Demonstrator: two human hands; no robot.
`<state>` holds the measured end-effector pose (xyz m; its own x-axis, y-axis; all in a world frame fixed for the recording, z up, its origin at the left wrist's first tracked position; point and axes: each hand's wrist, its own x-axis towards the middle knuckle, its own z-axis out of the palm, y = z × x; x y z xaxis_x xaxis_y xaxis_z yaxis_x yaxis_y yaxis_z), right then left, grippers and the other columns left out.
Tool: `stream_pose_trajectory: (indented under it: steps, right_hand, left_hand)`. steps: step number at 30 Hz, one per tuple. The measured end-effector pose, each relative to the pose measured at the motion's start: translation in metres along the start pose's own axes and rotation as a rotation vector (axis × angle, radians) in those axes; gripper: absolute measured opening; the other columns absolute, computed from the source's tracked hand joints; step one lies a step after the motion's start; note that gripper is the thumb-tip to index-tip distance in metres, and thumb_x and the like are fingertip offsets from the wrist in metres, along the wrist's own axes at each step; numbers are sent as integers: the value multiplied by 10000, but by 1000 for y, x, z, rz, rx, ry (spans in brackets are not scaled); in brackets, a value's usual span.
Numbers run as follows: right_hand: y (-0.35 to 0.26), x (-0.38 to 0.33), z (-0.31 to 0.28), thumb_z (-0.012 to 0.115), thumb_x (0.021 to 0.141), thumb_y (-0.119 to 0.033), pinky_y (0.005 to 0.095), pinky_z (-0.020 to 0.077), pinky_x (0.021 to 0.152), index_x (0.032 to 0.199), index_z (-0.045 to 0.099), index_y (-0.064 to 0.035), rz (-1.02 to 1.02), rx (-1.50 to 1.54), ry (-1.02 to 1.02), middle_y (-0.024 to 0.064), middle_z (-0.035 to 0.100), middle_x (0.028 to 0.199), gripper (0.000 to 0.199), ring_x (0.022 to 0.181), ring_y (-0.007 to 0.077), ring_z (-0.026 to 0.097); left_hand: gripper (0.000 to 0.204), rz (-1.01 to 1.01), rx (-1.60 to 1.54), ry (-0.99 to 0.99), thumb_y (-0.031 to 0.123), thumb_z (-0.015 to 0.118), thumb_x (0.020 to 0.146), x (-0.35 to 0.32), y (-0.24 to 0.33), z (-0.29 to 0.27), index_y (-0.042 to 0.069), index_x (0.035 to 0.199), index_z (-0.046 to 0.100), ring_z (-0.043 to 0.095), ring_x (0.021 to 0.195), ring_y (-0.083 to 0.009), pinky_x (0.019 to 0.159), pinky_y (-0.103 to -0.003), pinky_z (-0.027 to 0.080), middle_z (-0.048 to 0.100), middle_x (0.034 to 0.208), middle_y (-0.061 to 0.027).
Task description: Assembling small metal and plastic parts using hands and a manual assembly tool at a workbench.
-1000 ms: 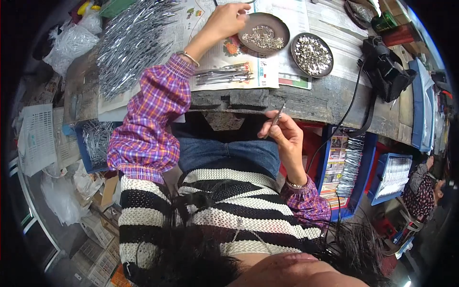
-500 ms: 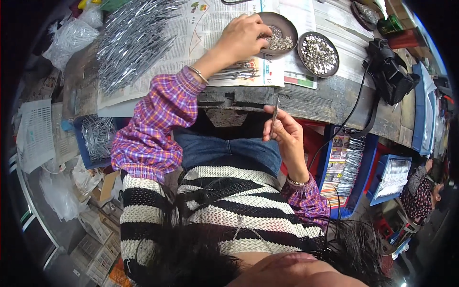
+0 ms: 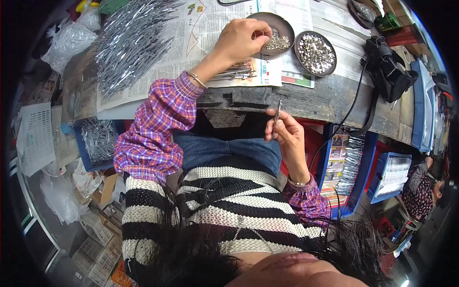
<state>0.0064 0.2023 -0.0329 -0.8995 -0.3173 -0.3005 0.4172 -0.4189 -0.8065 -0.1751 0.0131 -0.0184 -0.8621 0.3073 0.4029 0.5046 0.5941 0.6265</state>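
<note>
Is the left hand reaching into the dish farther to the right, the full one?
No, the left hand is over the nearer dish; the full dish sits untouched beside it.

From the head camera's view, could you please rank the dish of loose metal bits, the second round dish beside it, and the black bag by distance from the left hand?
1. Dish of loose metal bits: the left hand reaches into it.
2. Second round dish: just right of the first.
3. Black bag: far right on the bench.

thin metal rod (image 3: 277,109) | upright, pinched | dark round dish (image 3: 275,29) | holds small silver pieces, on newspaper
</note>
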Motion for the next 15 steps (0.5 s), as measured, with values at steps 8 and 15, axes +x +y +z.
stream_pose_trajectory:
  steps: [8,15]
  right_hand:
    - [-2,1,-3,487,939,-176,207,461,595,1198,505,48,18,97,21,57,581,777,343,626,95,542]
    - [-3,3,1,475,945,-179,202,451,588,1213,498,50,54,141,23,51,575,782,353,626,88,529]
  left_hand:
    - [141,-194,-427,-37,149,666,762,-15,10,-11,39,848,688,621,648,-65,613,-204,497,673,717,-24]
    - [52,-318,-796,-173,-16,630,785,-67,50,-25,-27,821,594,598,802,-109,747,-248,487,639,853,-73]
